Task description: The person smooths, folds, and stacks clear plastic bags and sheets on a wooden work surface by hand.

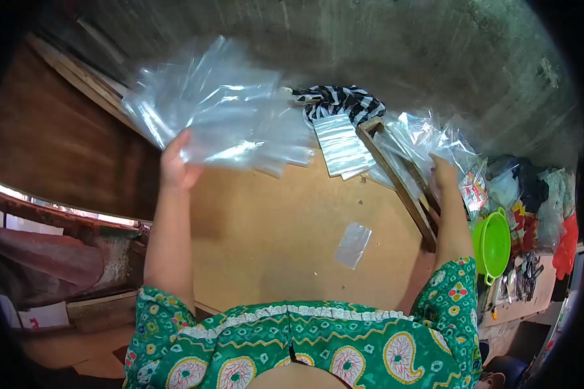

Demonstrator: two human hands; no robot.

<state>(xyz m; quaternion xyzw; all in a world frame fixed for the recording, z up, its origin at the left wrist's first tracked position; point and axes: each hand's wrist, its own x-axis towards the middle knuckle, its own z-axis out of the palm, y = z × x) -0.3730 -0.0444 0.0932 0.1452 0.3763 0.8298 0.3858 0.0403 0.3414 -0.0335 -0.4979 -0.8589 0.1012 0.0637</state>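
My left hand (180, 165) is closed on the lower left edge of a fanned bunch of clear plastic bags (230, 120), held over the back left of the wooden table (272, 227). At the right, my right hand (442, 174) reaches to a heap of clear plastic bags (428, 139) beside a wooden frame (402, 188); whether its fingers grip any plastic is unclear. Between the hands a stack of flat, shiny silvery packets (342, 146) lies near a black-and-white striped bag (344, 100). One small clear bag (353, 245) rests flat on the table.
A green basket (493, 245) stands beyond the table's right edge. Behind it are bundled plastic bags, one of them red (567, 243). A grey wall (383, 52) runs along the back, and a brown wooden panel (65, 142) rises at the left.
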